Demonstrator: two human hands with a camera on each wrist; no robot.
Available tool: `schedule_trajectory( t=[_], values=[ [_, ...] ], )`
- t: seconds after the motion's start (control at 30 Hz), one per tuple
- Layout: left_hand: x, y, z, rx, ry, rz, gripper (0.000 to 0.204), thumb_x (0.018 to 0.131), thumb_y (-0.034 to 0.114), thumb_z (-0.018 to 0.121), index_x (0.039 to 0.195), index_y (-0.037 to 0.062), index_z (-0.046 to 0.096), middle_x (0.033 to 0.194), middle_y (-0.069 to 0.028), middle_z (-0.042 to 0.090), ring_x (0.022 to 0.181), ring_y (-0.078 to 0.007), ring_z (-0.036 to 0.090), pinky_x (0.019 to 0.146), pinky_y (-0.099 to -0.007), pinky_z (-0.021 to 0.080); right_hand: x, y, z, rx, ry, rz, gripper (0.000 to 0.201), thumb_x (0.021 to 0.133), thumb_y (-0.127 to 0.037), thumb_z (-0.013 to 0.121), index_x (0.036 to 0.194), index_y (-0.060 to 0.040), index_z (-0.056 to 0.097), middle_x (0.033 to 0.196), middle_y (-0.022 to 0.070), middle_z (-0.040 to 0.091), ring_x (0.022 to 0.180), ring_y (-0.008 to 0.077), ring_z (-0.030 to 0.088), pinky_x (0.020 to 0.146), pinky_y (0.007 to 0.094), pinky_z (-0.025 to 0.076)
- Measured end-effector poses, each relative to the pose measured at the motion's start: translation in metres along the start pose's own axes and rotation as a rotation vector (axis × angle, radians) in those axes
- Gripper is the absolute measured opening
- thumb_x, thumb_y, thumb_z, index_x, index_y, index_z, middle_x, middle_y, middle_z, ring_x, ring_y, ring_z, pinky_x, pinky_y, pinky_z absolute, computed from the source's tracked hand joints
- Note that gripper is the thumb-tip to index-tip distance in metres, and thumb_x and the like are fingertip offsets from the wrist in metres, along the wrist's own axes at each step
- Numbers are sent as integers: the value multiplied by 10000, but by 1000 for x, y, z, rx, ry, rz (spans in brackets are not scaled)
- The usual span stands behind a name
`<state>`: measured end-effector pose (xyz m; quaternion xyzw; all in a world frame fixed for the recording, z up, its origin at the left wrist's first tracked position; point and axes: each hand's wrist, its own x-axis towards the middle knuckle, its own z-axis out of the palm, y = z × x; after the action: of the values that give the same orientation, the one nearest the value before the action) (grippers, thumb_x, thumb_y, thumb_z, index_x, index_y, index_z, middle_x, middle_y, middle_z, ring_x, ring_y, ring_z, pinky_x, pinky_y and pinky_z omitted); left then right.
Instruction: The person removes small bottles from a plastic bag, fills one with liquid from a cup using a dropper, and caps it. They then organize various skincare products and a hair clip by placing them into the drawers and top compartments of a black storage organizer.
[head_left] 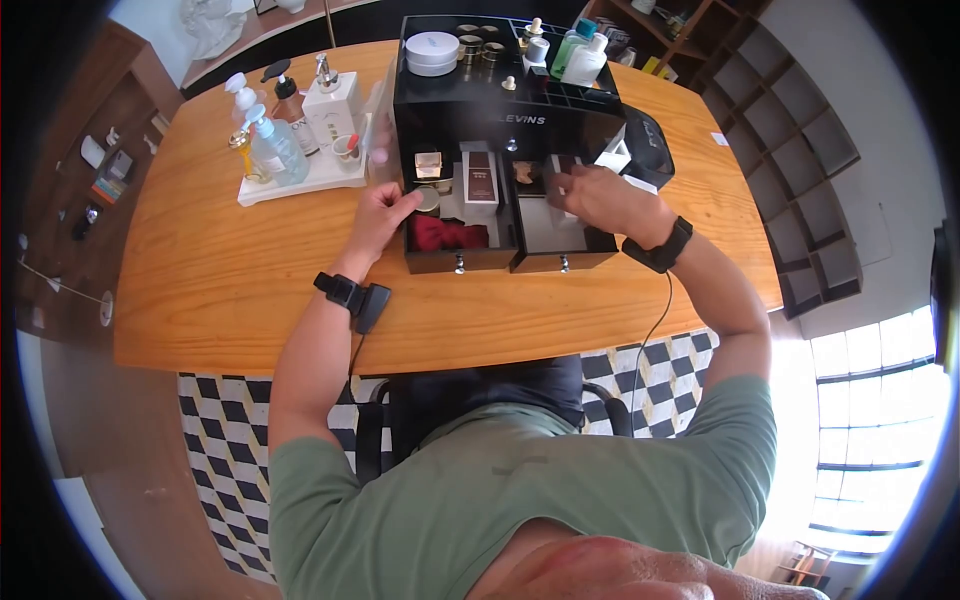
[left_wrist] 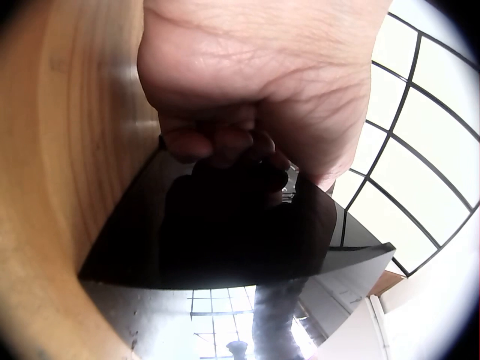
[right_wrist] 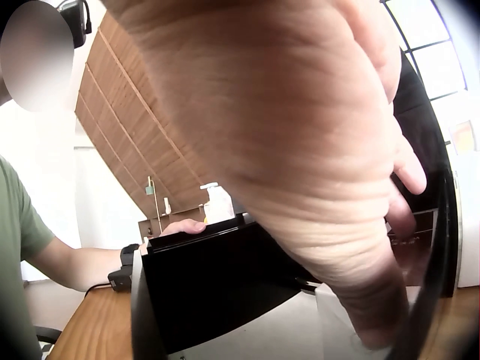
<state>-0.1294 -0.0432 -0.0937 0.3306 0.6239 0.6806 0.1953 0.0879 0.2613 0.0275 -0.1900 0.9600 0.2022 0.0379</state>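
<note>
My left hand (head_left: 380, 218) grips the left side wall of the open left drawer (head_left: 435, 262), its fingers curled against the black outer side (left_wrist: 225, 247) in the left wrist view. Close to the thumb lies a round tin (head_left: 427, 199). A dark red cloth item (head_left: 450, 234) and a white box with a brown face (head_left: 480, 178) are in the same drawer. My right hand (head_left: 610, 205) reaches into the open right drawer (head_left: 560, 264) and holds a small box (right_wrist: 334, 322) with white and brown sides, partly hidden by the hand.
Bottles and jars, including a white round jar (head_left: 432, 52), stand on the black organizer (head_left: 450, 120). To the left, a white tray (head_left: 300, 185) carries several pump bottles and a small cup. A dark bag-like object (head_left: 648, 150) sits right of the organizer on the wooden table (head_left: 200, 290).
</note>
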Motion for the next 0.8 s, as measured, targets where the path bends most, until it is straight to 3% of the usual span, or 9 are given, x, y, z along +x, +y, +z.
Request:
schedule_trajectory(
  t=[0.17,0.23,0.37,0.43,0.57,0.67,0.73,0.8],
  values=[
    [-1,0,0,-8,-2,-2,437,938,190,778,646,124,460,647,103,413,613,-23,325,540,-256,263,-9,-9,-9,147,131,121,203,778,-151,795,956,-65,746,1017,109,685,951,319,689,822,405,571],
    [0,1,0,-12,0,3,438,935,185,781,643,127,460,643,105,417,609,-21,326,537,-254,263,-10,-11,-9,82,-16,252,227,788,-247,816,886,-56,742,884,113,703,877,318,705,803,422,558],
    [-1,0,1,-27,2,0,440,934,181,782,640,129,459,639,106,419,606,-19,325,535,-252,263,-15,-22,0,-60,-55,312,244,779,-291,802,788,-57,730,803,119,702,826,320,713,810,438,549],
    [-1,2,1,-13,8,-3,444,935,179,782,637,129,457,636,106,420,603,-19,325,533,-251,261,-15,-23,-1,-179,-86,263,104,859,-183,676,812,-120,744,789,65,699,825,241,725,701,378,539],
    [-2,4,1,-25,5,-3,443,937,175,780,638,130,455,639,107,418,605,-19,323,534,-250,259,-14,-16,7,-174,16,241,113,872,-144,651,810,-102,737,814,66,692,787,231,725,654,369,547],
    [-2,5,1,-36,-7,2,443,939,170,777,641,131,452,640,107,414,606,-19,319,535,-249,258,-11,-11,7,-194,90,161,101,884,-99,629,922,-78,720,832,75,683,746,215,727,591,344,552],
    [-1,3,1,-36,-10,-5,444,940,169,776,642,130,449,642,108,412,607,-19,317,536,-249,258,-8,-13,-6,-193,42,162,253,876,-57,622,1123,-20,662,845,133,694,711,243,729,573,353,564],
    [-1,2,1,-35,-9,-4,445,939,170,777,642,130,448,642,108,411,607,-19,316,536,-249,257,-7,-13,-8,-176,1,152,256,881,-60,623,1131,-10,646,813,101,695,704,233,734,565,339,564]
  ],
)
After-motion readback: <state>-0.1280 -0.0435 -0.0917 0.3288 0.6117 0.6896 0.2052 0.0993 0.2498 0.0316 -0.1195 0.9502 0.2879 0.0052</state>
